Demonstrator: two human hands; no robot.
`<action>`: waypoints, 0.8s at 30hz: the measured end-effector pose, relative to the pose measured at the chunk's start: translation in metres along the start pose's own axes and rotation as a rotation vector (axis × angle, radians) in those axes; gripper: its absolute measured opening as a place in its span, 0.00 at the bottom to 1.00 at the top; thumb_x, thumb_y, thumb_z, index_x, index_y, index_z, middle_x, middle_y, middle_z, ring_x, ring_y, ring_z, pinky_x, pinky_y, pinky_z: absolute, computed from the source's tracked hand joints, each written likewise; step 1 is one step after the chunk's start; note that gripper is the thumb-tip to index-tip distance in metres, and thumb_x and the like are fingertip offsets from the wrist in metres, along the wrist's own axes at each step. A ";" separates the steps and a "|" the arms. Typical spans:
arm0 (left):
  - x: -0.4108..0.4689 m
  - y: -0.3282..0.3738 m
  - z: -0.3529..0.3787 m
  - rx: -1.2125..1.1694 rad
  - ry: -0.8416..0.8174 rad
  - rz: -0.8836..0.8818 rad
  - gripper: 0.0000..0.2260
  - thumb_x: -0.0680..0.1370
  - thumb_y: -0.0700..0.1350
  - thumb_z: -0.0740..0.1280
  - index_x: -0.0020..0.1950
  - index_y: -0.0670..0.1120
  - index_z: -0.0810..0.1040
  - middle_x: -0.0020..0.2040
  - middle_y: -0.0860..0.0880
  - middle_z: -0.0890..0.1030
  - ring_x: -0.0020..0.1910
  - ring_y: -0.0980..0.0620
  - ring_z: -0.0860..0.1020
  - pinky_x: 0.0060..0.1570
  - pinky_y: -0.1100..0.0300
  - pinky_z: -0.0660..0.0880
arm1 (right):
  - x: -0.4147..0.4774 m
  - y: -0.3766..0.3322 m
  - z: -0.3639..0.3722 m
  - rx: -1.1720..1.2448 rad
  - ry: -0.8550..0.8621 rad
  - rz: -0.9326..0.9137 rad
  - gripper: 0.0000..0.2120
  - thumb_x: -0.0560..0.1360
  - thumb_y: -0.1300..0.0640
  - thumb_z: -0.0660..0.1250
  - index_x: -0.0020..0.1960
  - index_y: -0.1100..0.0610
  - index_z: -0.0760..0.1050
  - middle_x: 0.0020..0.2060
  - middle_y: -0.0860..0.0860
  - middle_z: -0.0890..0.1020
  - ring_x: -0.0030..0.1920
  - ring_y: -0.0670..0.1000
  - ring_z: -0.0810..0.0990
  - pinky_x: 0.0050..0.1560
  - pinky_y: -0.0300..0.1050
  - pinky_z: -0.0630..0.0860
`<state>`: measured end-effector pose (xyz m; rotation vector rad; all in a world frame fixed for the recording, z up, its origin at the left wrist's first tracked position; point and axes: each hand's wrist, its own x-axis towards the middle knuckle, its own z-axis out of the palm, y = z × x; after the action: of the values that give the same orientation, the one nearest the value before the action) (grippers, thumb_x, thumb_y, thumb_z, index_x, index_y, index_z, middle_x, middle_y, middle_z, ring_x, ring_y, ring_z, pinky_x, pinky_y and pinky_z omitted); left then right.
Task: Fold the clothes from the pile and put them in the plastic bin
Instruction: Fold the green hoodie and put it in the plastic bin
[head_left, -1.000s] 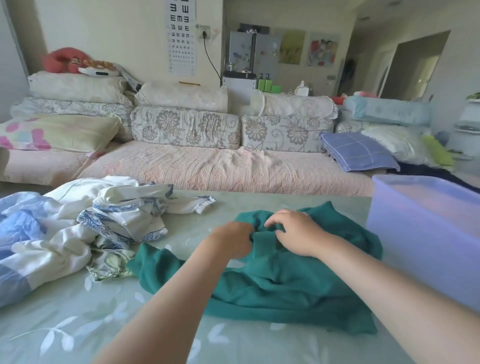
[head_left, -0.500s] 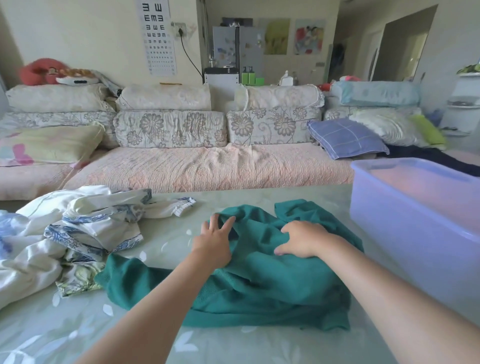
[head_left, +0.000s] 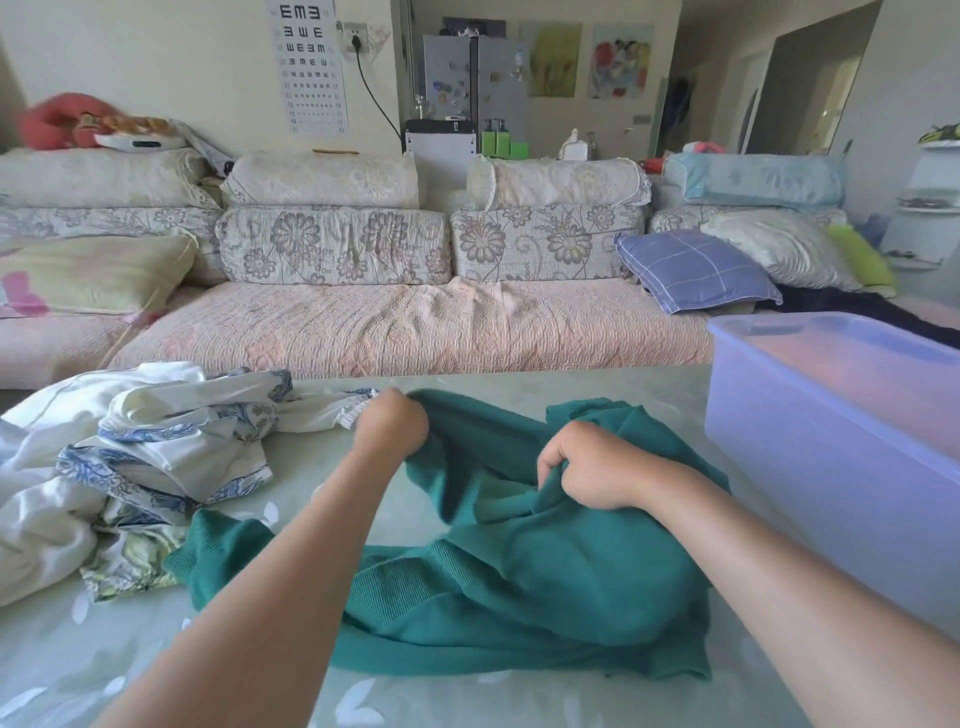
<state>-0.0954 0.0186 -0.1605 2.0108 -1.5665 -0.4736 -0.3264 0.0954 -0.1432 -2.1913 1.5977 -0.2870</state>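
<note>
Early in the task, to judge by the layout: one garment in hand, not yet folded, and the contents of the plastic bin (head_left: 831, 467) not tellable through its frosted wall. Gripping a teal knitted sweater (head_left: 545, 561) with both hands, fingers curled tight into the cloth. Left hand (head_left: 392, 428) fisted on a far edge, raised a little off the bench (head_left: 104, 660). Right hand (head_left: 587, 467) bunching a fold near the middle. Sweater crumpled on the bench in front of the person, between the pile of clothes (head_left: 130, 457) on the left and the bin on the right, one ribbed end just beside or touching the pile's near edge.

Next, probably: drawing the two grips apart to flatten the body, finding the sleeves, laying them inward, then folding to a shape narrow enough for the bin. Hard to tell hem from collar in this tangle, so worth sorting that out first.

Sweater: thick, soft knit, fine ribbing on one band, heavy drape, unlikely to slip. Pile: thin white and pale-blue cloth with blue floral borders, creased and loose. Bin: translucent lilac plastic, rectangular, rounded rim, stiff walls, open on top. Bench cover: smooth, pale green, printed with white leaves.
</note>
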 end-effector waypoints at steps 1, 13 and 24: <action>0.001 0.003 -0.011 -0.106 0.038 -0.021 0.14 0.79 0.37 0.56 0.62 0.37 0.75 0.55 0.36 0.80 0.54 0.37 0.80 0.53 0.50 0.78 | 0.000 -0.003 -0.002 -0.001 -0.051 0.030 0.23 0.64 0.69 0.53 0.33 0.47 0.81 0.29 0.41 0.78 0.33 0.44 0.75 0.30 0.33 0.69; -0.013 0.035 -0.059 -0.368 0.245 0.446 0.15 0.78 0.40 0.56 0.58 0.50 0.77 0.47 0.47 0.81 0.43 0.44 0.79 0.42 0.56 0.73 | 0.021 -0.037 -0.023 -0.142 0.265 0.137 0.36 0.70 0.38 0.69 0.73 0.44 0.59 0.65 0.49 0.71 0.55 0.55 0.79 0.49 0.50 0.76; 0.034 0.038 -0.031 -0.523 0.263 0.461 0.19 0.80 0.46 0.66 0.71 0.50 0.72 0.70 0.49 0.73 0.67 0.51 0.73 0.68 0.50 0.69 | 0.100 0.004 -0.028 0.778 0.677 0.172 0.05 0.78 0.53 0.66 0.50 0.54 0.77 0.42 0.55 0.84 0.35 0.55 0.83 0.44 0.59 0.83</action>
<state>-0.0976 -0.0142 -0.1111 1.2214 -1.4862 -0.3666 -0.3092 -0.0063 -0.1273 -1.3970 1.5697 -1.4370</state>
